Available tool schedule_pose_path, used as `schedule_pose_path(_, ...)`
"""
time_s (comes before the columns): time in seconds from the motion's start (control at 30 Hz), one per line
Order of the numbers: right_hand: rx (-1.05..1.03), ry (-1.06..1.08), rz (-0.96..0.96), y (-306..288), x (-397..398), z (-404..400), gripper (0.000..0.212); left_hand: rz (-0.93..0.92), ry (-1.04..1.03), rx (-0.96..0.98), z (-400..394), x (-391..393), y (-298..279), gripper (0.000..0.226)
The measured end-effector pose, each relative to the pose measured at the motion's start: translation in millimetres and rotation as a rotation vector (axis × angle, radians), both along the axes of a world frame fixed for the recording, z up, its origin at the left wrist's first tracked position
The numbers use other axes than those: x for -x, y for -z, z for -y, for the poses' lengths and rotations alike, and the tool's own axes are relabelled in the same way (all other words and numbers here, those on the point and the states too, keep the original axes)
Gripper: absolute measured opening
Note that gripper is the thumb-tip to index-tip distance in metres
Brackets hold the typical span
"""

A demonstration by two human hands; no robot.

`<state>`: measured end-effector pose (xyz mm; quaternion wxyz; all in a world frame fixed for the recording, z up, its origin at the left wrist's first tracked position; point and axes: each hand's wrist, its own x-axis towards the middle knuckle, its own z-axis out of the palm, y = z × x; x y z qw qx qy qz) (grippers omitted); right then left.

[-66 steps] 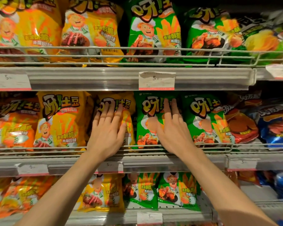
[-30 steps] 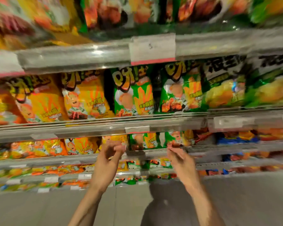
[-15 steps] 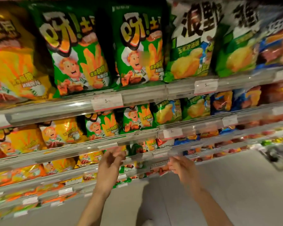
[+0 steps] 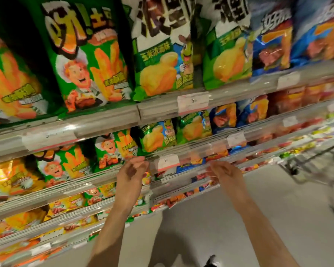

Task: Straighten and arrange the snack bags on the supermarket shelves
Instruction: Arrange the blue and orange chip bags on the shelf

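From the head view, the snack bags stand upright on tilted shelf rows, long axes running top to bottom, printed fronts facing me. On the top row a green bag (image 4: 89, 60) shows a cartoon chef and orange fries; just beside it to the right is a green-and-white bag (image 4: 160, 54) with yellow chips, then another like it (image 4: 228, 49), then a blue bag (image 4: 272, 41). Their tops are cut off by the frame edge. The row below holds smaller-looking green chef bags (image 4: 116, 149) and green chip bags (image 4: 158, 135), their lower parts hidden behind the shelf rail (image 4: 201, 151).

My left hand (image 4: 130, 172) is raised at that rail, fingers loosely curled, its grip holding nothing that I can make out. My right hand (image 4: 223, 170) is near the same rail, well apart from the left, fingers bent; motion blur keeps me from telling whether its grip touches the rail. A white price tag (image 4: 168, 161) sits on the rail between them. Lower rows and a trolley (image 4: 316, 162) at right are blurred.
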<state>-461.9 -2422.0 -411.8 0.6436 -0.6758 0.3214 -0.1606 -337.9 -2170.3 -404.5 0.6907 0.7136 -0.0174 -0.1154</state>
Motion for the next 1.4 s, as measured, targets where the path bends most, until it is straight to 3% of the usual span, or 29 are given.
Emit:
schedule_pose_path(0.3, -0.014, -0.180, -0.040, 28.3, -1.8, 151.8, 0.014, 0.081, -0.201, 0.008, 139.1, 38.7, 14.5, 0.018)
schedule_pose_path(0.47, -0.035, -0.262, -0.078, 36.3, 2.4, 240.3, 0.010, 0.029, -0.312, -0.004, 214.7, 77.4, 22.2, 0.019)
schedule_pose_path(0.53, -0.025, -0.257, -0.088, 38.9, 3.2, 253.2, 0.012, 0.013, -0.320, 0.009, 226.9, 84.1, 21.4, 0.011)
schedule_pose_path(0.7, -0.057, -0.280, -0.107, 49.8, 11.2, 279.3, 0.009, 0.004, -0.342, -0.031, 259.3, 98.8, 37.2, 0.014)
schedule_pose_path(0.93, -0.017, -0.330, -0.149, 95.4, -4.1, 269.0, 0.013, -0.004, -0.335, -0.116, 259.9, 89.5, 103.9, 0.015)
schedule_pose_path(1.03, 0.127, -0.365, -0.150, 131.0, -27.0, 264.6, 0.013, 0.047, -0.329, -0.168, 258.3, 72.7, 146.3, 0.014)
schedule_pose_path(1.17, 0.503, -0.323, -0.089, 176.7, -65.8, 267.2, 0.019, 0.224, -0.287, -0.321, 260.8, 36.0, 196.6, 0.014)
schedule_pose_path(1.27, 0.797, -0.271, -0.021, 207.3, -96.6, 273.9, 0.038, 0.387, -0.269, -0.518, 260.8, -4.1, 229.6, 0.027)
schedule_pose_path(1.4, 0.964, -0.247, 0.080, 240.8, -130.1, 281.6, 0.056, 0.494, -0.189, -0.721, 267.2, -47.2, 255.0, 0.056)
